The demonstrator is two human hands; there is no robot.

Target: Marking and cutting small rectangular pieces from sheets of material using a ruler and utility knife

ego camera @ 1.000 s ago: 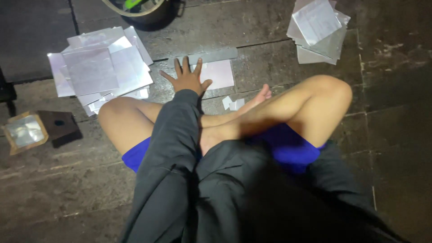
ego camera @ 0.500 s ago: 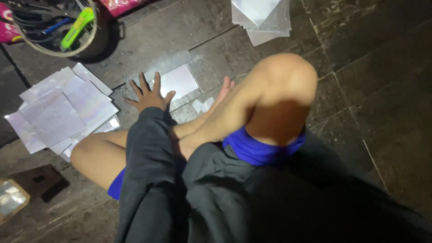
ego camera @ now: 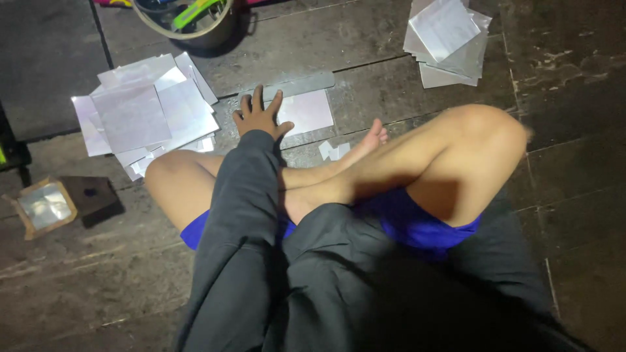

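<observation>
Pale square sheet (ego camera: 306, 112) lay on the floor (ego camera: 365, 85) before my crossed legs, under a metal ruler (ego camera: 297, 85). My left hand (ego camera: 259, 117), fingers spread, pressed its edge; right hand unseen. Holding step, I judged; next called for a steady press. Sheet stacks (ego camera: 140, 107) flanked.

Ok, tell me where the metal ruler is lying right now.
In the head view, the metal ruler lies on the dark floor just beyond the left hand, along the far edge of the single sheet, between the two paper stacks.

Pale square sheet (ego camera: 306, 112) flat on floor
</observation>
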